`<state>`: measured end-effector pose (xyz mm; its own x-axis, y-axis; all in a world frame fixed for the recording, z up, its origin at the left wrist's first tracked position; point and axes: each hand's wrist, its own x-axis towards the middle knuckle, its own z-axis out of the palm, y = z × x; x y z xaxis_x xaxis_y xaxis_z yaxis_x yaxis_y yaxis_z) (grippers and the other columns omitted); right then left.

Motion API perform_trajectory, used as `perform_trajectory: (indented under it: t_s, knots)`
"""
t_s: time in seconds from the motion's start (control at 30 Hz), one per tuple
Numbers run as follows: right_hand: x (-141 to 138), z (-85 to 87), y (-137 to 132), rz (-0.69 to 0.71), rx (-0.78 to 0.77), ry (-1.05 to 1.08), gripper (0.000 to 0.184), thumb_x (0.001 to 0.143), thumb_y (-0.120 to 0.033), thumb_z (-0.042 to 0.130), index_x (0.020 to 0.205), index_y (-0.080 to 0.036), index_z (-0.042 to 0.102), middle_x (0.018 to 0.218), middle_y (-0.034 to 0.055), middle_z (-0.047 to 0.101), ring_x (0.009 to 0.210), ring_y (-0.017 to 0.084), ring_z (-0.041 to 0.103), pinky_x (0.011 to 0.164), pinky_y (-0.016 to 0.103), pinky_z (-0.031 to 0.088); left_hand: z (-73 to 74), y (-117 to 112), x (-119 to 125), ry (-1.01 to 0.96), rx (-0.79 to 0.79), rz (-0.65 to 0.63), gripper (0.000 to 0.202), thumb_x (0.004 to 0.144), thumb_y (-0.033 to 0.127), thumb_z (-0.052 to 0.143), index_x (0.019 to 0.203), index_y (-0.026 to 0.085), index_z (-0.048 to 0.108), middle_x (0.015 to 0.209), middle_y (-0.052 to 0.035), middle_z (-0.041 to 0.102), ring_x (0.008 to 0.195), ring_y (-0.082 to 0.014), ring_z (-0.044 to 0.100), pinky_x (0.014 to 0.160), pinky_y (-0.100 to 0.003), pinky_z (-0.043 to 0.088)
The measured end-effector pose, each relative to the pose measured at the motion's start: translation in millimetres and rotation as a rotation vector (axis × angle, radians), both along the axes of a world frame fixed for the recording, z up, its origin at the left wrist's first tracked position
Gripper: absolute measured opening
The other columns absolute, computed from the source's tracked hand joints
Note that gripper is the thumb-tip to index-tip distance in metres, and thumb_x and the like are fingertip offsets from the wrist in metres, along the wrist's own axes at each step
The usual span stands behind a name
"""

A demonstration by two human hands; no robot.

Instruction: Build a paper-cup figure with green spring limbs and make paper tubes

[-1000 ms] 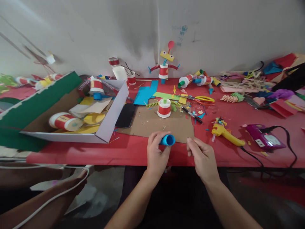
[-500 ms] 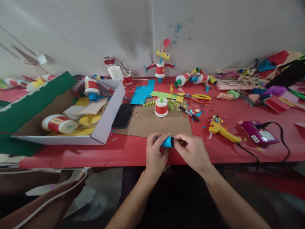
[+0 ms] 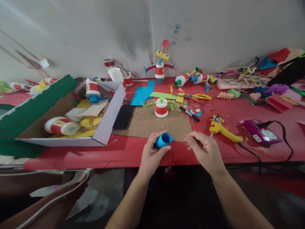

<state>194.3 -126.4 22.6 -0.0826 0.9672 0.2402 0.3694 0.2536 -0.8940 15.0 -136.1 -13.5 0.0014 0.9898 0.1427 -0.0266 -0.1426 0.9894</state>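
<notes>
My left hand (image 3: 152, 152) is closed around a rolled blue paper tube (image 3: 160, 142), whose round opening faces up and toward the right. To the right of the tube, my right hand (image 3: 205, 151) hovers over the table's front part with fingers loosely curled and nothing visible in them. Beyond the hands, a red-and-white paper cup (image 3: 161, 108) with coiled green paper arms stands upside down on a cardboard sheet (image 3: 143, 127). A yellow glue gun (image 3: 225, 133) lies to the right of my right hand.
An open box (image 3: 105, 124) with cup figures and paper pieces stands left, beside a black phone (image 3: 123, 117). A finished cup figure (image 3: 159, 70) stands at the back. Yellow scissors (image 3: 200, 96), a pen (image 3: 190, 114) and a purple power adapter (image 3: 262, 132) lie right. Another person's leg shows lower left.
My right hand has let go of the blue paper tube and moved right. The tube has turned in my left hand, so its opening now points more upward.
</notes>
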Motion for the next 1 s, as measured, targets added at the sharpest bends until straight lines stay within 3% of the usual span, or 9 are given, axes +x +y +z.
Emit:
perform_trajectory:
  t_s: [0.1, 0.23, 0.3, 0.37, 0.43, 0.5, 0.7, 0.9, 1.0]
  knots:
    - [0, 3.7, 3, 0.205, 0.12, -0.018, 0.018, 0.088, -0.023, 0.058, 0.104, -0.024, 0.064, 0.111, 0.0061, 0.057, 0.095, 0.016, 0.061, 0.079, 0.027, 0.051, 5.2, -1, -3, -0.136, -0.134, -0.138, 0.04, 0.079, 0.027, 0.07, 0.119, 0.029, 0.064, 0.122, -0.0047, 0.06, 0.111, -0.0203, 0.055, 0.096, -0.031, 0.041]
    - [-4, 1.5, 6, 0.254, 0.09, -0.039, 0.007, 0.087, -0.023, 0.06, 0.09, -0.024, 0.066, 0.109, 0.0044, 0.056, 0.103, 0.017, 0.057, 0.088, 0.029, 0.048, 11.8, -1, -5, -0.277, -0.34, -0.291, 0.047, 0.077, 0.037, 0.071, 0.122, 0.027, 0.063, 0.109, -0.007, 0.066, 0.087, -0.0182, 0.062, 0.073, -0.028, 0.05]
    - [-6, -4.9, 6, 0.145, 0.009, 0.06, 0.007, 0.086, -0.026, 0.062, 0.08, -0.023, 0.065, 0.105, 0.0032, 0.056, 0.096, 0.016, 0.059, 0.083, 0.028, 0.049, 13.6, -2, -4, -0.388, -0.386, -0.219, 0.046, 0.079, 0.047, 0.066, 0.119, 0.026, 0.063, 0.108, -0.0077, 0.063, 0.085, -0.0186, 0.062, 0.065, -0.028, 0.052]
    - [-9, -13.4, 5, 0.008, -0.074, 0.218, 0.011, 0.084, -0.029, 0.065, 0.076, -0.022, 0.064, 0.106, 0.003, 0.054, 0.095, 0.016, 0.058, 0.079, 0.027, 0.049, 13.6, -4, -2, -0.459, -0.355, -0.012, 0.036, 0.082, 0.052, 0.059, 0.104, 0.023, 0.064, 0.104, -0.0062, 0.061, 0.086, -0.0176, 0.061, 0.062, -0.026, 0.051]
    - [-12, -22.0, 4, -0.088, -0.125, 0.36, 0.012, 0.082, -0.031, 0.067, 0.074, -0.022, 0.065, 0.107, 0.003, 0.052, 0.098, 0.016, 0.057, 0.081, 0.028, 0.048, 12.3, -7, 1, -0.431, -0.269, 0.203, 0.026, 0.081, 0.046, 0.064, 0.089, 0.021, 0.062, 0.096, -0.0029, 0.06, 0.086, -0.0144, 0.059, 0.065, -0.022, 0.05]
    - [-15, -28.6, 2, -0.132, -0.145, 0.452, 0.011, 0.08, -0.03, 0.068, 0.074, -0.022, 0.066, 0.108, 0.003, 0.051, 0.102, 0.017, 0.055, 0.086, 0.03, 0.046, 10.9, -11, 5, -0.343, -0.197, 0.29, 0.022, 0.073, 0.033, 0.074, 0.085, 0.02, 0.061, 0.093, -0.0009, 0.058, 0.091, -0.0129, 0.057, 0.072, -0.021, 0.049]
    - [-25, -34.2, -7, -0.112, -0.165, 0.547, 0.012, 0.081, -0.03, 0.067, 0.075, -0.021, 0.066, 0.108, 0.0037, 0.051, 0.102, 0.017, 0.054, 0.093, 0.033, 0.044, 8.4, -10, 11, -0.228, -0.156, 0.224, 0.014, 0.069, 0.026, 0.077, 0.081, 0.02, 0.073, 0.11, -0.0049, 0.055, 0.105, -0.0172, 0.054, 0.084, -0.026, 0.047]
    - [-28, -32.2, -9, -0.002, -0.212, 0.506, 0.013, 0.079, -0.031, 0.069, 0.09, -0.024, 0.069, 0.116, 0.0046, 0.052, 0.106, 0.019, 0.055, 0.091, 0.033, 0.048, 5.3, -5, 8, -0.261, -0.16, 0.223, 0.006, 0.067, 0.024, 0.078, 0.067, 0.02, 0.074, 0.102, -0.0038, 0.059, 0.103, -0.017, 0.055, 0.092, -0.029, 0.042]
    - [-30, -34.8, -8, -0.017, -0.181, 0.458, 0.009, 0.08, -0.03, 0.068, 0.084, -0.023, 0.071, 0.111, 0.0042, 0.054, 0.104, 0.019, 0.055, 0.089, 0.033, 0.047, 6.7, -6, 8, -0.263, -0.182, 0.197, 0.007, 0.067, 0.023, 0.078, 0.065, 0.02, 0.073, 0.102, -0.0046, 0.06, 0.104, -0.0181, 0.055, 0.093, -0.031, 0.041]
